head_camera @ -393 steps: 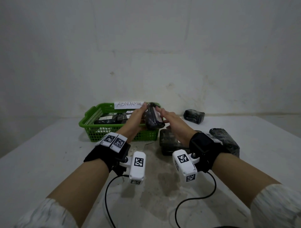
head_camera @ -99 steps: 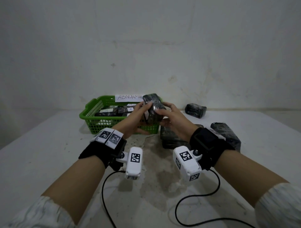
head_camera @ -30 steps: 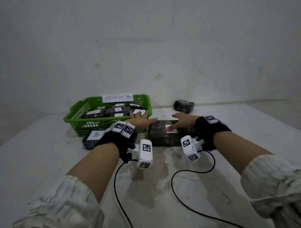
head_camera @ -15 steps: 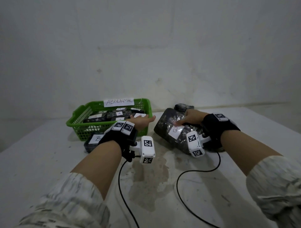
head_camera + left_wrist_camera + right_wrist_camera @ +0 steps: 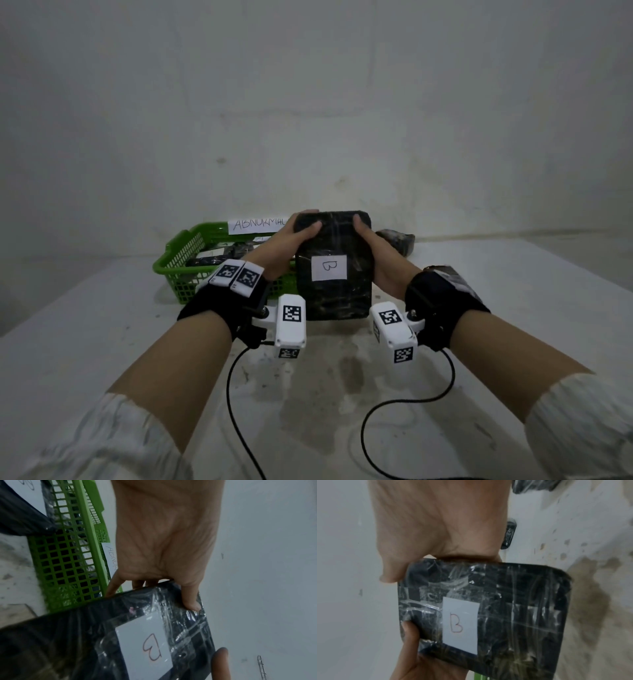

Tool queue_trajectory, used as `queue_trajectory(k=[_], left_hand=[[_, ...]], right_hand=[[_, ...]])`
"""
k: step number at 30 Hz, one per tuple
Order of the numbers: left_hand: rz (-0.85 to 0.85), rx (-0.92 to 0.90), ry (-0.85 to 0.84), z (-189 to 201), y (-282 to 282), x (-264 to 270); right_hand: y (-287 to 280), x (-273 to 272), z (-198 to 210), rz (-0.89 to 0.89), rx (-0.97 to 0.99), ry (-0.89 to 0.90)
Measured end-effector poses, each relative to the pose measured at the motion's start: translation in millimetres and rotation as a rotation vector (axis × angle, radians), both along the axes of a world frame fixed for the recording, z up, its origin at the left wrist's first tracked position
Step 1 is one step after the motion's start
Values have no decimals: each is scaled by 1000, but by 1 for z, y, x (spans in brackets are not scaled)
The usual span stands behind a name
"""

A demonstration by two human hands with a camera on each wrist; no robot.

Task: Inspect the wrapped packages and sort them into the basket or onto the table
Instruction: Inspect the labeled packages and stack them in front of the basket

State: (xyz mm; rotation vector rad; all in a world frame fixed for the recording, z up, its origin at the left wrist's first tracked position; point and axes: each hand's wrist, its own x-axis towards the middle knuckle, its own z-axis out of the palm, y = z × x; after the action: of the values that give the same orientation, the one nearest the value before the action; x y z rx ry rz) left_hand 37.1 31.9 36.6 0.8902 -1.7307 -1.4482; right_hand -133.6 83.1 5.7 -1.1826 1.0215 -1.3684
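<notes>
**Both hands hold up a wrapped package marked B**

Head view: the left hand [image 5: 281, 247] and right hand [image 5: 379, 260] grip a dark, plastic-wrapped package [image 5: 334, 298] by its two long sides, each thumb curled over the front face near the top. The package stands upright above the desk [image 5: 102, 335], its white label [image 5: 329, 267] with a handwritten B turned to the camera. Behind the left hand sits a green basket [image 5: 178, 263] carrying a paper sign [image 5: 257, 224] that reads ABNORMAL; dark packages lie inside it. Another wrapped package [image 5: 397, 240] lies on the desk beyond the right hand, near the wall.

Left wrist view: the left hand [image 5: 164, 545] clamps the package [image 5: 85, 635] with thumb on the front and fingers [image 5: 112, 586] behind its edge. The B label [image 5: 145, 642] shows under shiny film, and the green basket [image 5: 65, 561] lies just beyond.

Right wrist view: the right hand [image 5: 440, 524] pinches the upper edge of the package [image 5: 513, 608], while the left hand's thumb [image 5: 410, 630] presses beside the B label [image 5: 460, 623]. The stained desk [image 5: 590, 547] lies below.
</notes>
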Motion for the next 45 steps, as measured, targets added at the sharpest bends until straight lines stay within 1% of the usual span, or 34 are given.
queue_trajectory(k=[2,6,8,11,15,18,21,23,27,30,34,39,45], left_hand=[[7,-4,45,0,-1,4],[28,6,141,2,-2,6],[53,2,175,1,-3,4],[96,-21,185,-2,-3,3],[57,-27,174,-4,-1,5],[87,-72,170,-7,-2,8],[168,-117,201,-10,-5,7],[186,-112,210,-11,-5,7],[122,-57,157,-14,-1,10],[112,-82,109,-19,0,10],[161,-96,178,-19,-1,13],[98,-28,164,-28,1,17],[152,-68,180,-33,-3,20]], right_hand=[[-1,6,4,-30,-9,-19],[-6,14,11,-109,-55,36],[-8,18,12,-120,-39,15],[-8,23,13,-132,-30,-32],[-7,28,14,-199,-84,-103],[-8,32,16,-198,-86,-146],[-10,34,16,-168,-74,-112],[-11,33,14,-150,-74,-75],[-10,29,12,-203,-95,-128],[-11,27,14,-180,-89,-100],[-11,26,8,-89,-43,-38],[-13,25,0,-160,-51,-67],[-14,28,-1,-103,-76,-41]])
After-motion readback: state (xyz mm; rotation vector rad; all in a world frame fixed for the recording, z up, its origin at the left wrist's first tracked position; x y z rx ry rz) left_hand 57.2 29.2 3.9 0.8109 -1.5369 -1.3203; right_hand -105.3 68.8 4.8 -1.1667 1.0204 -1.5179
